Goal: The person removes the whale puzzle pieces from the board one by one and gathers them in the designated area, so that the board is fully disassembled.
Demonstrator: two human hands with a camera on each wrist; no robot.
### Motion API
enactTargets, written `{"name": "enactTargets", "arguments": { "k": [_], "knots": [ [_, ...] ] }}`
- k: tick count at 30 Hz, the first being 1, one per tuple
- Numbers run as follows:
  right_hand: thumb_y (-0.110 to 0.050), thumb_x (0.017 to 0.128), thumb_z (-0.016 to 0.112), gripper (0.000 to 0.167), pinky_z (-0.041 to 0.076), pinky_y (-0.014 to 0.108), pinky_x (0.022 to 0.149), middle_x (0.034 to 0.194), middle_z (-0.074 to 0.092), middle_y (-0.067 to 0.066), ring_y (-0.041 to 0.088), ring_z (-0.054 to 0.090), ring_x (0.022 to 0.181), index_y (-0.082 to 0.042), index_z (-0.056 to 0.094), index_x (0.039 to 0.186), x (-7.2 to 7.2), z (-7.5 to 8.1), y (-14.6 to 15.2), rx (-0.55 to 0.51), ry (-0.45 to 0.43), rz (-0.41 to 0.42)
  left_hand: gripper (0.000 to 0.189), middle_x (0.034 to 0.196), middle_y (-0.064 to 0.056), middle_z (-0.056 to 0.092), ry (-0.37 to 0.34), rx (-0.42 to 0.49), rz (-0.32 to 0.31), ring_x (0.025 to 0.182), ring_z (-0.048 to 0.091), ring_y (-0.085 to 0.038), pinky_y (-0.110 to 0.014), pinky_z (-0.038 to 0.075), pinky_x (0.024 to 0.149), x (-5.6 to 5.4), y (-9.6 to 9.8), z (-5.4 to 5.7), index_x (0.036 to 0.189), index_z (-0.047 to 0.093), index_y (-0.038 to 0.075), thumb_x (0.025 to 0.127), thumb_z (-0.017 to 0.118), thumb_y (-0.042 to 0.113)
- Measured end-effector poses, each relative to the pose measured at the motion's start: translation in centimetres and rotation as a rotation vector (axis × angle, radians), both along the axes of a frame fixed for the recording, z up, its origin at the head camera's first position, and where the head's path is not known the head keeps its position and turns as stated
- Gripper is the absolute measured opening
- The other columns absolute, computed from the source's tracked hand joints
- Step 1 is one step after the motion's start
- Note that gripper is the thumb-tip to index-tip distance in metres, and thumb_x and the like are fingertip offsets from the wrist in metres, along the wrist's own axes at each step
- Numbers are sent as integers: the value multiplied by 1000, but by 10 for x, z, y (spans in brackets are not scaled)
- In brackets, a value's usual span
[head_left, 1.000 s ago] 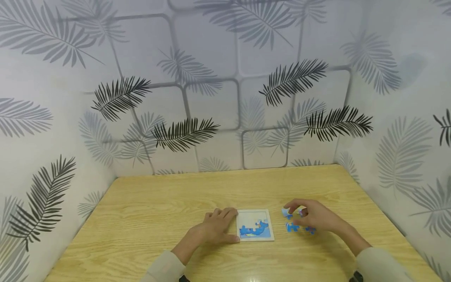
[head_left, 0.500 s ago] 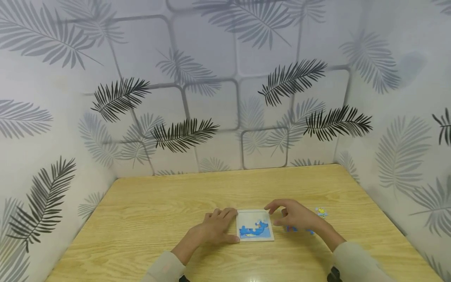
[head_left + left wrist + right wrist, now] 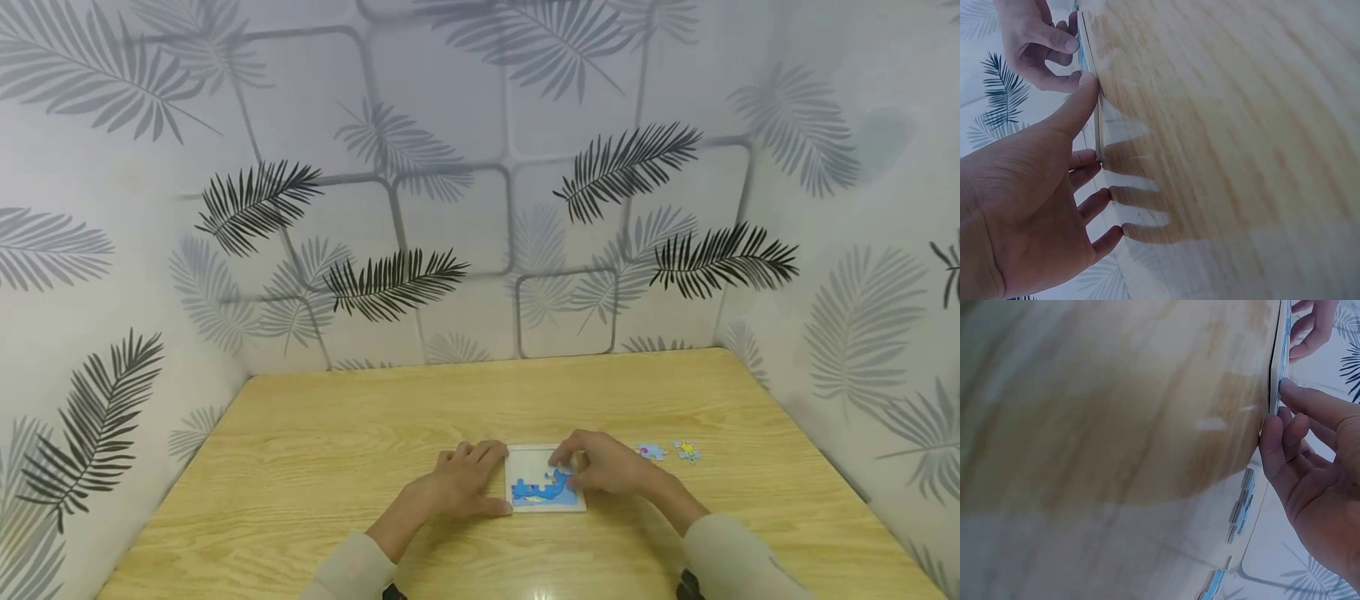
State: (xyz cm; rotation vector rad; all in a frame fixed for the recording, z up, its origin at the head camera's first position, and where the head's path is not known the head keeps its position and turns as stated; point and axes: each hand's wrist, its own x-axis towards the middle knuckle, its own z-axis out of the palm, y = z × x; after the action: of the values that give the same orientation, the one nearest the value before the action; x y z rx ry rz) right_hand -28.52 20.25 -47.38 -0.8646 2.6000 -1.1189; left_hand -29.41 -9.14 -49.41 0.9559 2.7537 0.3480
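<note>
Fern-patterned wallpaper [image 3: 450, 208], grey and black leaves over rounded grey outlines, backs a wood-grained table [image 3: 360, 433]; clock directions follow the head view, twelve o'clock toward the back wall. Flat on the table lies a square puzzle board [image 3: 528, 462] with a pale rim. Its blue picture [image 3: 546, 493] runs from about three through six to nine o'clock; the area from ten to twelve o'clock is pale.

Left hand [image 3: 461, 483]: at the board's nine o'clock, grip wide, thumb and fingers spread. The thumb touches the rim near eight o'clock, and the foremost fingertips reach the corner near ten; in the left wrist view, the outer fingertips rest on the table.

Right hand [image 3: 603, 467]: at the board's three o'clock, grip narrow, thumb and index finger pinching a pale puzzle piece [image 3: 564, 469], mostly hidden. This piece lies at the tips of the grip, at the hand's nine o'clock, over the board's right part; whether it touches the board cannot be told. In the right wrist view, the other fingers bend beside the board's edge.

Loose on the table: a pink-marked piece [image 3: 652, 452], near the right hand between its two and three o'clock, and a sun piece [image 3: 687, 450] just beside that one, at its three o'clock.
</note>
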Motion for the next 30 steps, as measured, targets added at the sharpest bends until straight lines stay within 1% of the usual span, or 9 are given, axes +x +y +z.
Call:
{"name": "enactTargets", "arguments": {
  "k": [2,8,10,15,20,23,25,27,30],
  "knots": [
    [-3,87,81,30,49,34,83,110,64,6,20,56,94,-10,73,115,0,1,-2,20,4,-4,81,163,-4,34,3,-1,1,139,39,-36,-64,31,113,0,0,0,158,31,19,96,66,59],
    [3,86,79,32,50,24,59,110,61,10,10,55,66,-9,68,113,3,3,-4,5,-5,2,82,163,-5,35,11,-6,-4,139,40,-35,-64,32,112,-1,1,-1,158,31,20,96,66,60],
    [2,85,81,32,50,24,63,108,63,9,11,55,69,-9,70,113,3,4,-4,11,26,0,82,164,-4,34,15,-10,-6,139,40,-35,-64,32,112,-1,1,0,158,30,20,96,66,60],
    [-3,84,84,30,48,30,80,102,67,2,18,57,90,-10,76,112,4,4,-4,55,106,-19,82,163,-5,35,10,-9,-4,140,39,-36,-65,32,112,1,1,1,158,31,19,96,65,59],
    [-8,88,82,24,52,39,87,107,72,0,21,64,101,-11,76,111,5,4,2,51,123,-43,81,163,-5,35,-2,1,-7,140,39,-37,-65,31,112,1,1,2,158,31,18,97,66,58],
    [-12,90,81,21,53,32,73,109,74,0,15,64,82,-12,76,110,5,6,9,24,100,-58,81,163,-6,35,1,-1,-11,139,39,-37,-65,31,112,1,0,2,158,31,18,97,66,57],
    [-13,92,80,20,49,26,59,106,73,1,10,56,64,-13,75,111,5,8,17,4,76,-71,81,163,-6,34,2,-1,-12,139,39,-37,-65,31,112,1,0,1,158,30,18,98,66,57],
    [-13,93,79,21,43,22,49,92,70,1,7,46,50,-13,75,113,5,9,25,-19,41,-87,81,163,-7,34,5,-4,-12,140,38,-36,-65,31,112,2,0,1,159,30,18,98,65,57],
    [-13,93,79,23,43,22,45,69,57,-3,4,41,44,-12,74,115,7,11,38,-39,22,-103,81,164,-7,33,5,-1,-13,140,37,-37,-66,31,112,2,0,2,159,29,18,98,65,57]
  ]
}}
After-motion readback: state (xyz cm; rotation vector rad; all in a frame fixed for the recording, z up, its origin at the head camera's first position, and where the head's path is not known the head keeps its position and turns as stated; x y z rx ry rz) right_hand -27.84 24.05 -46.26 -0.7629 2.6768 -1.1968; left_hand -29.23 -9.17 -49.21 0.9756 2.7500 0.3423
